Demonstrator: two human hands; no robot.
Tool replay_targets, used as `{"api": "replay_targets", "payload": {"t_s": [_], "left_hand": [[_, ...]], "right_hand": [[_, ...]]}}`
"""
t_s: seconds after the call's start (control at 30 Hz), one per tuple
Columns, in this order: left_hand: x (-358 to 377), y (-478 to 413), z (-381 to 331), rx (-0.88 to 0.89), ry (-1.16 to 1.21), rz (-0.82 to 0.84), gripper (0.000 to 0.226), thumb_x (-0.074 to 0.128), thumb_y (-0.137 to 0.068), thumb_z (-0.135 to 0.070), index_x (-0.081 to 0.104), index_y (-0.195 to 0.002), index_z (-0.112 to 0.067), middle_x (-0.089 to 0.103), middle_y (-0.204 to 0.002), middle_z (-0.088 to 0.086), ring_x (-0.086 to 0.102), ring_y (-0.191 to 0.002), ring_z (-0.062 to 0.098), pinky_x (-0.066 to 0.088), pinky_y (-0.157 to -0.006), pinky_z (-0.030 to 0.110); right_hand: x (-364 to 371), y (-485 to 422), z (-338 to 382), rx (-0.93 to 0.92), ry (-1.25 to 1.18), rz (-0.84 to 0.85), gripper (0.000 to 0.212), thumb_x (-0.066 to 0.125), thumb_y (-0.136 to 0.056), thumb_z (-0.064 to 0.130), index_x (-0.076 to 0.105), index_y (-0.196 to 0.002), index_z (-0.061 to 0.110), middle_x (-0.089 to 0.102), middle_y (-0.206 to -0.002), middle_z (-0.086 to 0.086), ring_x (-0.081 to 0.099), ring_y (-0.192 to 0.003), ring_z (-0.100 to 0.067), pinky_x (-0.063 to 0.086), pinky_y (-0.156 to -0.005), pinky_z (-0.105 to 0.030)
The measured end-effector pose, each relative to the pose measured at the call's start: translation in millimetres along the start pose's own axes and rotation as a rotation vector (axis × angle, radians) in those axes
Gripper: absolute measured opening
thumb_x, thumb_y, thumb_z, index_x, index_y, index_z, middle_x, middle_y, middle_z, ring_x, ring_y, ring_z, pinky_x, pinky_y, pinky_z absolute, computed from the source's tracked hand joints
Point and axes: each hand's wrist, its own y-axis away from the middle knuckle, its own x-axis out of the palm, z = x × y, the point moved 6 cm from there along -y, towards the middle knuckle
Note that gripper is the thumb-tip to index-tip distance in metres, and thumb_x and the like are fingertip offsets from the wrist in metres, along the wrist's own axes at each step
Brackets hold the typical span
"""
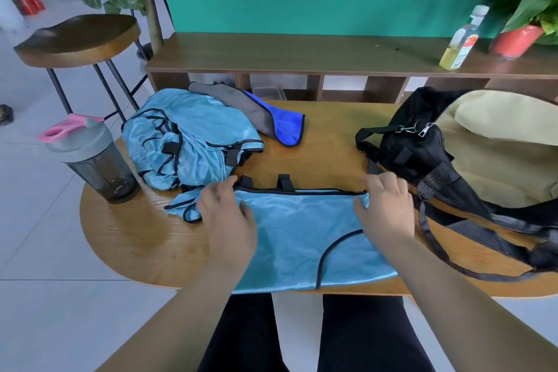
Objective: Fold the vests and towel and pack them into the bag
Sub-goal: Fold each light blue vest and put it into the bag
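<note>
vest [296, 229] top edge pinched in left hand [226, 220], right hand [383, 208] grip; bag [416, 148] open, beige lining showing

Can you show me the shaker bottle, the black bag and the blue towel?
shaker bottle [99, 169], head view, on its dark see-through body.
black bag [413, 148], head view, on its black side panel.
blue towel [287, 127], head view, on its blue face.

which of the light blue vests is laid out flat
The vest nearest the person, its far hem held by the left hand and right hand. The other vests lie crumpled in a heap farther left.
</note>
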Motion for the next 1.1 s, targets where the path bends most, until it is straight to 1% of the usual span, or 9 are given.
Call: {"api": "replay_targets", "payload": {"t_s": [0.13, 0.3, 0.43, 0.53, 0.63, 0.8, 0.9, 1.0, 1.1], "left_hand": [[18.3, 19.3, -33.6, 0.415, -0.266, 0.214, 0.042, 0.061, -0.097, -0.019, 0.059, -0.138, -0.02, 0.05, -0.143, 0.001, 0.044, -0.137, 0.026, 0.038, -0.116, 0.043], [47.7, 32.0, -12.6, 0.379, -0.45, 0.392, 0.063, 0.029, -0.107, -0.048, 0.035, -0.161, -0.016, 0.026, -0.171, 0.007, 0.014, -0.161, 0.027, 0.011, -0.132, 0.047], [51.4, 30.6, -11.3, 0.372, -0.523, 0.431, 0.073, 0.022, -0.106, -0.055, 0.016, -0.167, -0.016, 0.004, -0.176, 0.009, -0.015, -0.161, 0.031, 0.002, -0.131, 0.055], [53.1, 31.3, -9.6, 0.36, -0.538, 0.455, 0.074, 0.021, -0.106, -0.056, 0.011, -0.168, -0.016, -0.002, -0.176, 0.01, -0.022, -0.159, 0.031, 0.001, -0.13, 0.056], [54.6, 30.6, -8.1, 0.354, -0.539, 0.471, 0.076, 0.02, -0.106, -0.056, 0.004, -0.168, -0.016, -0.007, -0.176, 0.009, -0.025, -0.159, 0.03, 0.002, -0.13, 0.055], [56.3, 30.8, -7.7, 0.346, -0.54, 0.498, 0.076, 0.02, -0.106, -0.056, 0.001, -0.168, -0.016, -0.01, -0.176, 0.009, -0.026, -0.158, 0.029, 0.001, -0.131, 0.054], [57.2, 30.5, -6.9, 0.339, -0.541, 0.516, 0.077, 0.019, -0.106, -0.056, -0.002, -0.168, -0.016, -0.014, -0.175, 0.008, -0.028, -0.157, 0.028, -0.002, -0.131, 0.053], [56.6, 29.6, -7.3, 0.331, -0.527, 0.513, 0.077, 0.019, -0.106, -0.057, -0.003, -0.168, -0.016, -0.016, -0.175, 0.008, -0.029, -0.157, 0.028, -0.005, -0.131, 0.052], [55.7, 29.6, -7.8, 0.329, -0.52, 0.516, 0.078, 0.02, -0.106, -0.056, -0.001, -0.168, -0.015, -0.017, -0.175, 0.009, -0.03, -0.157, 0.028, -0.005, -0.131, 0.052]], "right_hand": [[3.0, 1.9, 57.8, -0.295, -0.211, 0.031, 0.034, 0.066, -0.1, 0.028, 0.067, -0.134, 0.024, 0.061, -0.124, 0.002, 0.051, -0.122, -0.02, 0.051, -0.1, -0.04], [36.7, -22.0, 105.1, -0.229, -0.223, 0.292, 0.04, 0.054, -0.104, 0.052, 0.065, -0.134, 0.028, 0.062, -0.125, 0.005, 0.047, -0.129, -0.02, 0.047, -0.103, -0.041], [57.1, -41.8, 119.4, -0.101, -0.172, 0.452, 0.028, 0.064, -0.095, 0.059, 0.072, -0.105, 0.034, 0.07, -0.109, 0.009, 0.055, -0.119, -0.021, 0.048, -0.102, -0.042], [56.5, -50.2, 121.0, 0.005, -0.403, 0.398, 0.016, 0.072, -0.091, 0.043, 0.064, -0.08, 0.035, 0.07, -0.082, 0.014, 0.066, -0.094, -0.017, 0.055, -0.088, -0.037], [47.9, -51.4, 122.2, 0.059, -0.593, 0.283, 0.01, 0.071, -0.095, 0.038, 0.062, -0.092, 0.033, 0.069, -0.086, 0.013, 0.064, -0.082, -0.008, 0.049, -0.062, -0.028], [58.4, -44.1, 114.5, 0.104, -0.722, 0.357, 0.01, 0.063, -0.101, 0.031, 0.06, -0.11, 0.03, 0.075, -0.099, 0.01, 0.059, -0.053, -0.003, 0.042, -0.041, -0.021], [53.1, -40.2, 116.1, 0.015, -0.658, 0.362, 0.021, 0.057, -0.104, 0.028, 0.056, -0.125, 0.031, 0.073, -0.106, 0.018, 0.063, -0.066, -0.001, 0.05, -0.053, -0.021], [36.4, -23.7, 114.4, -0.163, -0.405, 0.135, 0.029, 0.053, -0.106, 0.02, 0.059, -0.133, 0.028, 0.065, -0.111, 0.012, 0.059, -0.104, -0.014, 0.051, -0.09, -0.035], [31.1, 8.1, 100.5, -0.347, -0.071, -0.087, 0.035, 0.062, -0.099, 0.013, 0.066, -0.134, 0.02, 0.064, -0.138, 0.002, 0.055, -0.13, -0.023, 0.042, -0.113, -0.041]]}}
